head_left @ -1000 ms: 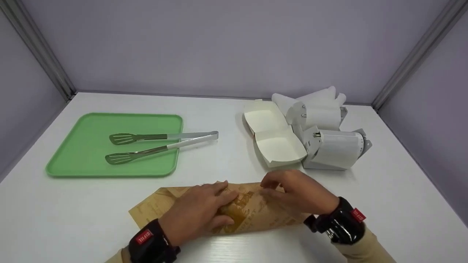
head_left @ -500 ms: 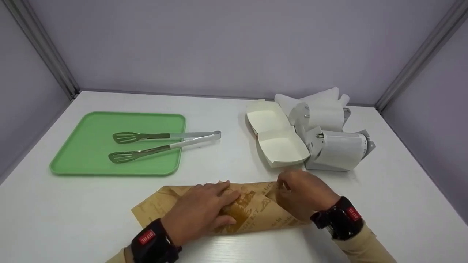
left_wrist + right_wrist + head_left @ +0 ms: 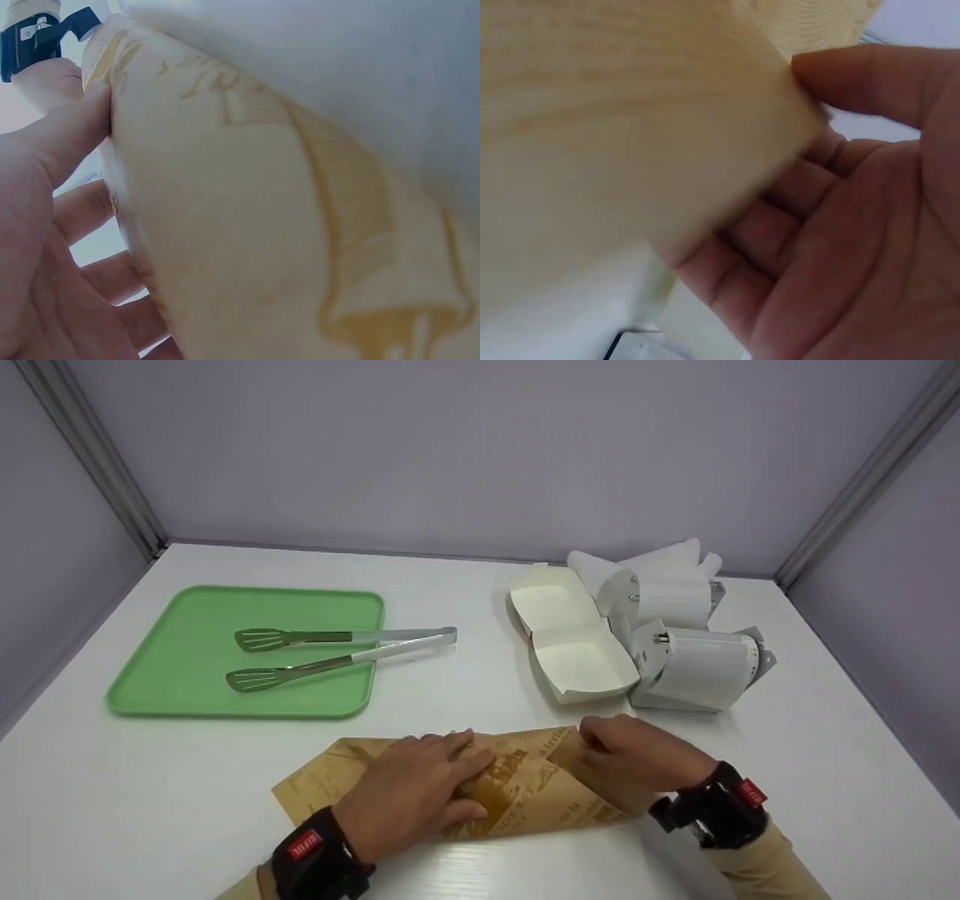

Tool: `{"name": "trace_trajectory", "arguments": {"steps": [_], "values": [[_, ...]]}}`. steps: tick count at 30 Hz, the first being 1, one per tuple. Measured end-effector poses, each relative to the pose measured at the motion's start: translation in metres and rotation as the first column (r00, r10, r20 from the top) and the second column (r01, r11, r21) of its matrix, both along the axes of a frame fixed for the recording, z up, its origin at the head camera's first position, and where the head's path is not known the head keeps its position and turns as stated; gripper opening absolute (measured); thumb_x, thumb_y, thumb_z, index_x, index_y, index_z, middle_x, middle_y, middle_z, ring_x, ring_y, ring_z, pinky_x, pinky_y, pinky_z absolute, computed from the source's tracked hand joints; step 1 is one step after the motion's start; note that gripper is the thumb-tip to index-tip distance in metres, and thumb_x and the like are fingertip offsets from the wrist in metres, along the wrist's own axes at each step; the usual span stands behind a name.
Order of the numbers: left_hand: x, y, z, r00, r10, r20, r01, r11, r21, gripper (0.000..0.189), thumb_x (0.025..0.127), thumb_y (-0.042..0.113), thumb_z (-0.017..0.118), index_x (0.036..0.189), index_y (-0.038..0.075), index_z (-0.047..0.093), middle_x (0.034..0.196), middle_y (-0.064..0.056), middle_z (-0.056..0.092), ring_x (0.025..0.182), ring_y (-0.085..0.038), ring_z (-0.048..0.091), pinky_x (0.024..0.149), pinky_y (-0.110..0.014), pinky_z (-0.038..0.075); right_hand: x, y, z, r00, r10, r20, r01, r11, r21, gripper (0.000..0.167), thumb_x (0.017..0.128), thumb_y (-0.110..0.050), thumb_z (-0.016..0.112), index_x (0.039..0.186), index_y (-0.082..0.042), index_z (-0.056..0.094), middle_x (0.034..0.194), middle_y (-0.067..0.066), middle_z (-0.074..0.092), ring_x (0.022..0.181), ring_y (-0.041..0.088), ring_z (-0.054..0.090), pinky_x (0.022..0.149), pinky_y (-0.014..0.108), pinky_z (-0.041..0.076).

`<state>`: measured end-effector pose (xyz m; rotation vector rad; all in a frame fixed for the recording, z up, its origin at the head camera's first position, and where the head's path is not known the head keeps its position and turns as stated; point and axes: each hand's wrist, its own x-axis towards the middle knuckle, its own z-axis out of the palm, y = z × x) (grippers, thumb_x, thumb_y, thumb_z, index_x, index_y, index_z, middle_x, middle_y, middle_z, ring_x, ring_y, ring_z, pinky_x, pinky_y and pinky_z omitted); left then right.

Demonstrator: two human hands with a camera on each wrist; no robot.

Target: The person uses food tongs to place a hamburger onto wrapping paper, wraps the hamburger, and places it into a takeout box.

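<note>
Brown printed wrapping paper [image 3: 517, 795] lies folded near the front of the table, bulging in the middle; what is inside stays hidden. My left hand [image 3: 412, 799] rests on top of it with spread, fairly straight fingers. The left wrist view shows the thumb [image 3: 82, 124] and fingertips touching the paper [image 3: 210, 210]. At the paper's right end, my right hand [image 3: 637, 757] pinches a loose corner. In the right wrist view this corner [image 3: 772, 120] sits between thumb [image 3: 870, 79] and fingers.
A green tray [image 3: 180, 660] stands at the left, with slotted metal tongs [image 3: 322, 664] lying across its right edge. An opened white carton [image 3: 581, 660] stands behind the paper. White roll-shaped devices [image 3: 705, 667] stand beside it at the right, near the back wall.
My right hand has moved right, from the paper's upper middle to its right end, pulling the corner along and exposing a folded edge. My left hand has stayed on the paper.
</note>
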<state>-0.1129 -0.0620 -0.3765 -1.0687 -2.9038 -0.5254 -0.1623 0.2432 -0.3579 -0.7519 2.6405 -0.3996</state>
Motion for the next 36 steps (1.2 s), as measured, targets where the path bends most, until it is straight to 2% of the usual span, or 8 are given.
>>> {"name": "trace_trajectory", "arguments": {"steps": [1,4,6,12,19,24,29,36], "values": [[0.0,0.0,0.0,1.0,0.003,0.0,-0.003,1.0,-0.003,0.063,0.092,0.054,0.064,0.145,0.022,0.056,0.149,-0.016,0.054,0.129,-0.033,0.06,0.108,-0.053,0.048,0.0,0.001,0.001,0.993,-0.101,0.063,0.108,0.987,-0.121,0.025,0.097,-0.018,0.06,0.073,-0.014,0.051,0.065,-0.008,0.045,0.06,0.006,0.048,0.052,0.021,0.039],[0.0,0.0,0.002,1.0,0.012,0.013,-0.012,1.0,-0.004,0.063,0.091,0.054,0.064,0.145,0.022,0.056,0.15,-0.016,0.053,0.13,-0.035,0.059,0.109,-0.055,0.047,0.001,0.004,0.002,0.987,-0.122,0.103,0.129,0.99,-0.06,0.028,0.091,-0.02,0.064,0.067,-0.018,0.049,0.062,-0.01,0.046,0.058,0.008,0.049,0.049,0.024,0.037],[0.0,0.0,0.002,1.0,0.015,0.019,-0.015,1.0,-0.005,0.064,0.091,0.054,0.064,0.146,0.022,0.055,0.151,-0.016,0.052,0.131,-0.035,0.058,0.11,-0.055,0.047,0.001,0.006,0.002,0.985,-0.123,0.121,0.128,0.991,-0.034,0.03,0.088,-0.016,0.064,0.062,-0.018,0.049,0.059,-0.011,0.044,0.055,0.007,0.046,0.047,0.023,0.033],[0.0,0.0,0.002,0.999,0.014,0.036,-0.014,1.0,-0.004,0.064,0.092,0.055,0.063,0.146,0.022,0.055,0.152,-0.015,0.052,0.133,-0.035,0.057,0.11,-0.057,0.045,-0.003,0.015,0.006,0.985,-0.062,0.159,0.075,0.994,-0.075,0.023,0.092,-0.013,0.061,0.069,-0.015,0.063,0.065,-0.01,0.055,0.059,0.005,0.05,0.053,0.021,0.041],[-0.001,-0.001,0.002,0.999,0.014,0.039,-0.014,1.0,-0.002,0.063,0.092,0.054,0.063,0.146,0.023,0.055,0.152,-0.015,0.051,0.134,-0.035,0.055,0.112,-0.057,0.044,0.0,0.012,0.019,0.989,-0.01,0.148,0.035,0.985,-0.168,0.031,0.103,-0.025,0.055,0.073,-0.015,0.056,0.065,-0.012,0.043,0.057,0.002,0.043,0.054,0.02,0.039],[0.0,-0.002,0.0,0.999,0.014,0.032,-0.014,1.0,0.002,0.062,0.092,0.054,0.062,0.146,0.024,0.055,0.152,-0.015,0.052,0.134,-0.036,0.055,0.112,-0.057,0.044,0.0,0.007,0.018,0.988,0.0,0.152,0.033,0.977,-0.212,0.032,0.105,-0.026,0.053,0.075,-0.016,0.057,0.066,-0.013,0.044,0.058,0.0,0.043,0.055,0.019,0.04],[0.0,-0.002,-0.001,1.0,0.009,0.03,-0.009,1.0,-0.001,0.062,0.092,0.054,0.062,0.146,0.024,0.055,0.152,-0.015,0.052,0.134,-0.035,0.056,0.111,-0.057,0.044,0.002,0.001,0.014,0.983,-0.011,0.185,0.065,0.955,-0.288,0.033,0.106,-0.027,0.053,0.075,-0.014,0.058,0.066,-0.012,0.042,0.058,0.001,0.04,0.054,0.018,0.036],[0.001,0.0,-0.002,1.0,-0.009,0.013,0.009,1.0,-0.013,0.063,0.093,0.055,0.061,0.147,0.024,0.054,0.152,-0.014,0.051,0.134,-0.033,0.056,0.11,-0.056,0.045,0.006,-0.007,0.015,0.971,-0.04,0.235,0.136,0.903,-0.407,0.033,0.107,-0.029,0.05,0.085,-0.011,0.066,0.07,-0.008,0.048,0.062,0.003,0.044,0.057,0.019,0.039]]}}
